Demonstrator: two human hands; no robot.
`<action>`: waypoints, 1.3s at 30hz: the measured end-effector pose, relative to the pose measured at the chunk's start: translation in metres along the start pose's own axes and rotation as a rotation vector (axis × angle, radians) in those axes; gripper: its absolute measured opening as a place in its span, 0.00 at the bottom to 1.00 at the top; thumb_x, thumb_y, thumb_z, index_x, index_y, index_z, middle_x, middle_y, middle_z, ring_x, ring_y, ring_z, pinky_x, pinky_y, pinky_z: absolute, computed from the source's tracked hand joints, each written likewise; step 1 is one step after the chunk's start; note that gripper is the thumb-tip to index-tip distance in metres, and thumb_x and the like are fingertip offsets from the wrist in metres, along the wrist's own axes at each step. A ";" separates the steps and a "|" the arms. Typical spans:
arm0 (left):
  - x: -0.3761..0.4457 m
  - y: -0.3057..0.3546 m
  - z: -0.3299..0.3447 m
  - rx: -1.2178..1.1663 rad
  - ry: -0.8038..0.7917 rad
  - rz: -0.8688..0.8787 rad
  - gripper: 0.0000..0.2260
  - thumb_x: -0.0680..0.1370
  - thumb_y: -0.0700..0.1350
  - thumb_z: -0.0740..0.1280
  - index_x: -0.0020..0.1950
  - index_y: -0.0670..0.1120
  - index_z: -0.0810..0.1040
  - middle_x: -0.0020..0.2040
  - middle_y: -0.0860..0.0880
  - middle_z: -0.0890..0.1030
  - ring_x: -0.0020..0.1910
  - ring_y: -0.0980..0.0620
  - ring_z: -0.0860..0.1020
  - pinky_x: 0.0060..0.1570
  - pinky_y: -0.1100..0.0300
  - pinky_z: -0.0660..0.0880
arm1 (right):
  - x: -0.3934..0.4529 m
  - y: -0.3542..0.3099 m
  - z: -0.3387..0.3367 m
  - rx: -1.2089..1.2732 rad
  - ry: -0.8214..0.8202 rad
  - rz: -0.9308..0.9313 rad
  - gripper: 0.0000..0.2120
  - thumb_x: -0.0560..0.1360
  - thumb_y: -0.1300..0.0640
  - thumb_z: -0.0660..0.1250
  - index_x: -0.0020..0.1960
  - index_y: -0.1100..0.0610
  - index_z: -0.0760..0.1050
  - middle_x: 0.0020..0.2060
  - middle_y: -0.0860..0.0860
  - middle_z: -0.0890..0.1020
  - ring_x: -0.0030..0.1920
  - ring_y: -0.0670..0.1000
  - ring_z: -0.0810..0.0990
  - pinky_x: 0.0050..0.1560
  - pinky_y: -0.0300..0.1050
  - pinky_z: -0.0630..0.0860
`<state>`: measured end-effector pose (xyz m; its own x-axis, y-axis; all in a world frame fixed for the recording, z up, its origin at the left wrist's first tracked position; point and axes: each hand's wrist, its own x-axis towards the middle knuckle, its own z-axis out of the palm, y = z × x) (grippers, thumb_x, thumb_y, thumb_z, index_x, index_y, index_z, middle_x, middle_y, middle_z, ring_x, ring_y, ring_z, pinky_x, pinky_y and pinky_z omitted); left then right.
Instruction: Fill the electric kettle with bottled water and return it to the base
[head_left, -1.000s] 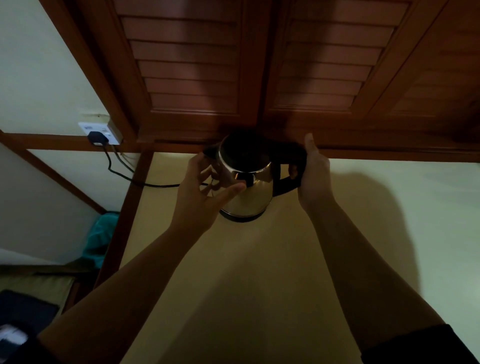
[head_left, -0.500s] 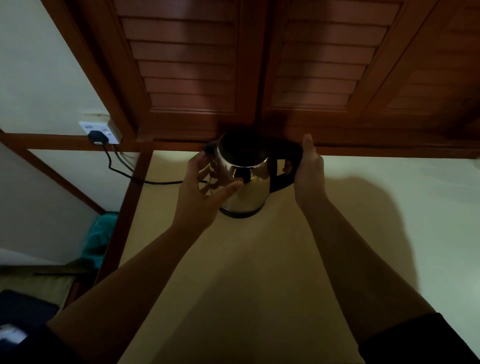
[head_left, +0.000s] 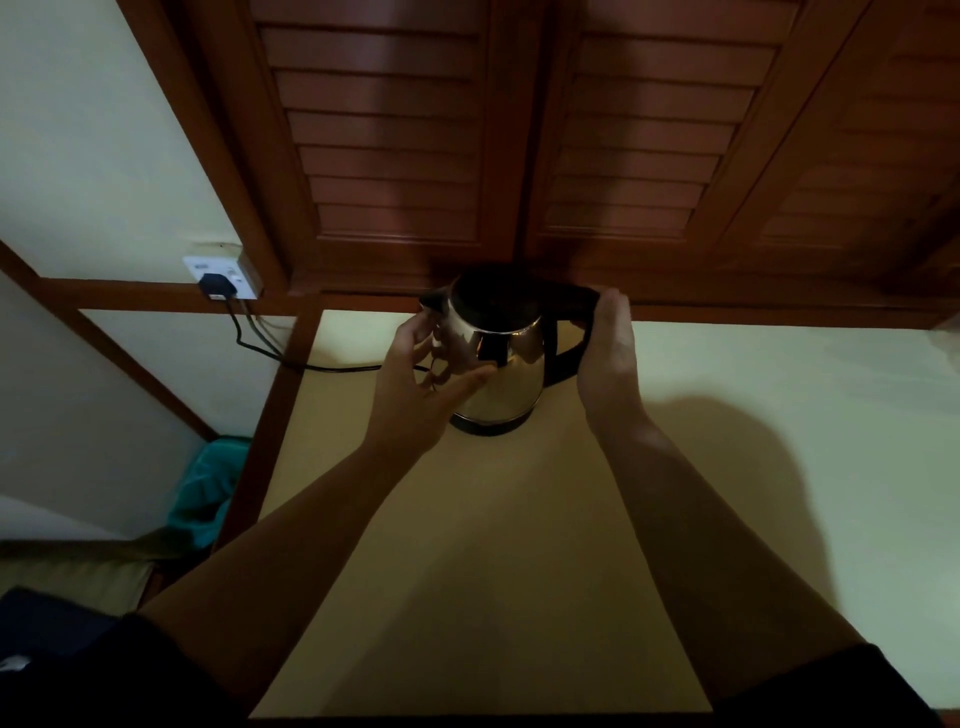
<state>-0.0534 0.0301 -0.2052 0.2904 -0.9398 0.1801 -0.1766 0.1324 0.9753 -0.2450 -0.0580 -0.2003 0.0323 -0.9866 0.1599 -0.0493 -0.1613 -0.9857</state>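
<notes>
Forearms enter from the lower edge of the frame and converge on the kettle (head_left: 493, 364) at centre frame.

Left hand (head_left: 415, 384): fingers spread and relaxed around the steel body on the spout side; thumb extended across the front wall. Whether fingers and thumb press the metal or only sit just beside it cannot be told. Nothing is gripped.

Right hand (head_left: 608, 353): cupped against the outside of the black handle (head_left: 566, 358), fingers curled over its upper end near the rim. This reads as a hold on the handle, though the fingertips are hidden.

Kettle position: upright on the pale countertop (head_left: 493, 571), near the far edge, below the louvred wooden doors (head_left: 519, 130). A dark ring shows at its foot; whether this is the base or the kettle's own skirt cannot be told.

Far left: a black cord (head_left: 311, 366) runs from behind the kettle to a plug in the wall socket (head_left: 221, 270).

Task status, as judged: early stage. No water bottle is in view; water level inside cannot be seen. Filling and return to base appear outstanding.
</notes>
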 end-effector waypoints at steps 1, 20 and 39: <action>0.000 0.000 0.000 -0.005 -0.003 0.001 0.35 0.70 0.46 0.80 0.73 0.49 0.69 0.67 0.58 0.76 0.66 0.60 0.77 0.56 0.67 0.78 | -0.001 0.000 0.001 -0.007 0.000 0.008 0.32 0.84 0.35 0.52 0.71 0.60 0.72 0.63 0.59 0.81 0.67 0.59 0.79 0.74 0.64 0.71; -0.021 0.012 0.011 0.120 -0.010 -0.040 0.25 0.76 0.55 0.76 0.62 0.79 0.68 0.62 0.66 0.77 0.65 0.69 0.73 0.65 0.57 0.74 | 0.007 -0.021 -0.008 0.038 -0.012 0.202 0.15 0.86 0.43 0.61 0.62 0.49 0.80 0.56 0.49 0.82 0.60 0.53 0.80 0.59 0.47 0.74; -0.016 0.006 0.003 0.084 0.059 -0.012 0.27 0.70 0.58 0.77 0.67 0.61 0.73 0.61 0.61 0.80 0.63 0.62 0.78 0.60 0.65 0.77 | 0.006 -0.052 -0.003 0.049 0.004 0.372 0.08 0.81 0.45 0.71 0.47 0.49 0.78 0.46 0.46 0.80 0.49 0.46 0.77 0.58 0.49 0.73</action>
<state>-0.0618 0.0446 -0.2029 0.3476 -0.9205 0.1786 -0.2504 0.0924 0.9637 -0.2448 -0.0554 -0.1476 0.0171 -0.9776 -0.2098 -0.0092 0.2096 -0.9777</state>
